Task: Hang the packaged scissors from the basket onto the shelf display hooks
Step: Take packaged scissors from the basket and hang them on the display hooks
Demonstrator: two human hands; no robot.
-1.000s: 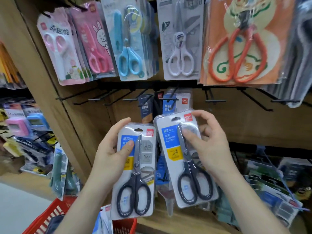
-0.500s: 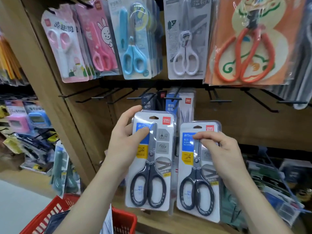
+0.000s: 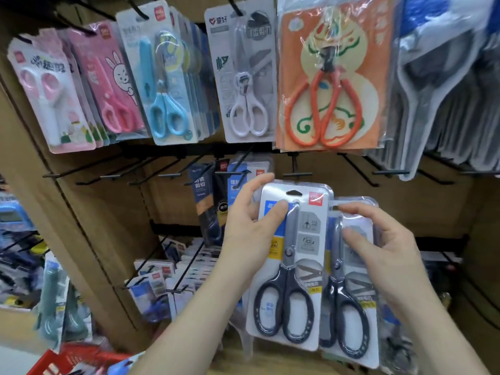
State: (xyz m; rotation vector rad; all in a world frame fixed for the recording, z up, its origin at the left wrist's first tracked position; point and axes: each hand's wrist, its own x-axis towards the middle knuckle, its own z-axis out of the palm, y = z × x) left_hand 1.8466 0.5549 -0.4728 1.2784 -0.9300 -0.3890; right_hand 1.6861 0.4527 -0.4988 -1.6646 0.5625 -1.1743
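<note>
Now the person holds two packs of black scissors up in front of the wooden shelf (image 3: 94, 212). The left hand (image 3: 249, 231) grips the first pack (image 3: 292, 266) near its top, with the thumb on the front and the other fingers behind. The right hand (image 3: 387, 247) pinches the second pack (image 3: 349, 293) near its top, thumb on the front and one finger along the top edge. The first pack lies over the left side of the second one. Its hang hole is just under a bare black hook (image 3: 296, 173), not on it. Orange scissors (image 3: 324, 90) hang higher up, and the red basket (image 3: 81, 358) sits low on the left, all blurry
</note>
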